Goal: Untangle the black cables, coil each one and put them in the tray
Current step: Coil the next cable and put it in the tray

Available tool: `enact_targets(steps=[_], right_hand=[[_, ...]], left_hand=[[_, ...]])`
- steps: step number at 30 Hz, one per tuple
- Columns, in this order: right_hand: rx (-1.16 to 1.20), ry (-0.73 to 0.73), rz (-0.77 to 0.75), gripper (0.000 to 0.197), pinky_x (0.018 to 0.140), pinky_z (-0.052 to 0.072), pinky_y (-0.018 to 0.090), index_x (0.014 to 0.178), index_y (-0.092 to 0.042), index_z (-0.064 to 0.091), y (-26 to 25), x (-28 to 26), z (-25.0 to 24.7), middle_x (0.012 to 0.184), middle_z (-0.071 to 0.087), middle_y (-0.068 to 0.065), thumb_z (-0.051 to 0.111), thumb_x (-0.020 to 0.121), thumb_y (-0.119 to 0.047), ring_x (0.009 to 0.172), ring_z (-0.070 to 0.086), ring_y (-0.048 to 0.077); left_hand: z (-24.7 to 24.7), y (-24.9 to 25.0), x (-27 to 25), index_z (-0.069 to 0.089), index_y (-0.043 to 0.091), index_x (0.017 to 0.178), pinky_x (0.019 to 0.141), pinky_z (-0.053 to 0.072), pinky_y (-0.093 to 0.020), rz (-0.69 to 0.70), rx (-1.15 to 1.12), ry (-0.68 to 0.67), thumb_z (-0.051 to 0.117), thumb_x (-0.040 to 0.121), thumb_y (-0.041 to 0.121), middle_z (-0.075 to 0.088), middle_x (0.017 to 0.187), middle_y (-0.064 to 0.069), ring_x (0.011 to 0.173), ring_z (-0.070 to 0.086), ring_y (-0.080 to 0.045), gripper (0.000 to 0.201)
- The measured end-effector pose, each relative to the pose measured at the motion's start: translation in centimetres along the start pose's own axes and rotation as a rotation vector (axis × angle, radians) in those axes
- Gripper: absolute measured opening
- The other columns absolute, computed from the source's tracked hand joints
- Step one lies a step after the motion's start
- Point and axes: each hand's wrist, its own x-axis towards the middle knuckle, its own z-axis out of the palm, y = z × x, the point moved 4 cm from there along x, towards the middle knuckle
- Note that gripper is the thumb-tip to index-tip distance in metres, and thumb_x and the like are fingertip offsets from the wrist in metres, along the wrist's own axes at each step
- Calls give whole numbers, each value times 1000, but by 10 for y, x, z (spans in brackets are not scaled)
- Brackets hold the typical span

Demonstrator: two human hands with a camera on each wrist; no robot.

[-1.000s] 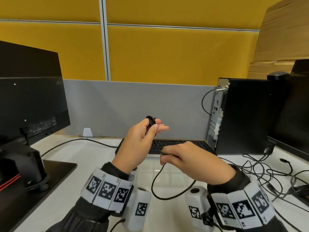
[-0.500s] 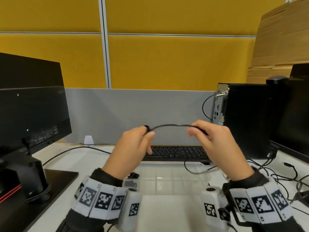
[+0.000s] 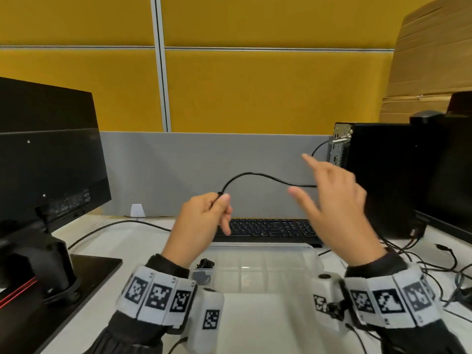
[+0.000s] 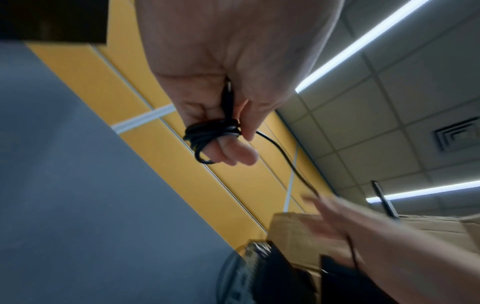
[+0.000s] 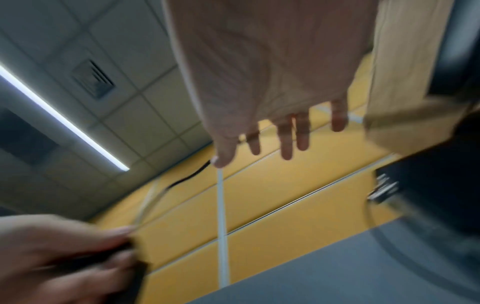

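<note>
My left hand [image 3: 219,200] is raised above the desk and holds a small coil of black cable [image 4: 210,133] wound round its fingers, the thumb pressing on it. From the coil a free length of the cable [image 3: 252,174] arcs to the right and reaches my right hand [image 3: 301,175]. That hand is higher, with its fingers straight and spread; the cable [image 5: 193,174] runs up to its thumb, and no pinch on it shows. The clear plastic tray [image 3: 255,245] lies below both hands, with a small black cable bundle [image 3: 204,263] in its left end.
Behind the tray lies a black keyboard [image 3: 268,228]. At left a monitor [image 3: 46,162] stands on its base; a PC tower [image 3: 378,180] stands at right. Several loose black cables [image 3: 447,272] are tangled on the desk at right. A grey and yellow partition closes the back.
My right hand rose from low over the tray to up and right, then straightened its fingers off the pinched cable. The stretch between the hands got longer. My left hand dropped slightly, still holding the coil.
</note>
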Motion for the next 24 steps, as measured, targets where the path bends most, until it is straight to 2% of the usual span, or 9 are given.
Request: enact_targets(steps=[2,4,7,9,12,14,16,19,24], right_hand=[[139,-47,-158,55,97,18,28,140,-39,28,-28,-6,10,122,45,-17,25,91,-63,119,34,3],[306,-38,-237,37,89,31,26,125,-32,48,-40,-9,17,94,54,-23,34,96,-51,91,50,-4],[425,115,-232,19,57,38,28,96,-22,57,-34,-7,19,64,46,-19,41,99,-32,58,45,2],[406,126,-185,20,52,38,33,94,-23,58,-30,-7,21,57,45,-15,41,100,-31,52,42,5],[356,-135,-183,20,59,45,42,103,-27,59,-43,-13,37,63,56,-2,40,99,-32,58,51,18],[386,-320,-239,21,65,47,38,98,-31,61,-54,-19,45,65,58,-5,41,98,-35,61,53,11],[416,-513,-295,24,61,40,20,93,-27,63,-62,-25,46,60,54,-14,41,99,-34,60,50,2],[435,-612,-335,23,59,34,15,87,-22,62,-63,-28,38,59,49,-15,43,99,-29,59,46,0],[317,-232,-267,12,60,42,37,89,-32,49,-48,-19,19,58,47,-8,42,94,-40,57,44,12]], left_hand=[[14,5,-4,62,7,73,75,46,-24,-1,-25,-50,43,98,24,62,49,-2,62,60,-7,35],[18,9,-7,62,7,74,70,45,-17,-17,-68,-80,43,98,23,62,49,-3,63,60,-5,35],[17,21,-13,62,4,74,68,47,-16,-54,-310,-252,44,96,24,61,53,-10,61,59,-9,36],[20,35,-20,64,6,72,65,48,-18,-36,-513,-379,46,95,27,60,55,-11,59,59,-11,37],[17,49,-21,70,8,77,69,50,-20,53,-758,-295,48,91,24,67,66,-9,68,64,-14,31],[9,46,-16,68,6,90,77,52,-21,83,-834,-167,51,89,18,73,80,-8,85,69,-16,21],[0,38,-12,69,9,98,92,49,-22,123,-774,-73,49,89,14,74,97,-9,106,65,-15,22],[-6,18,-4,67,9,106,106,40,-28,83,-524,21,35,99,18,72,106,2,114,58,-3,35],[4,-2,-4,66,19,97,104,39,-38,-60,-189,-66,33,93,46,75,90,3,103,63,-9,42]])
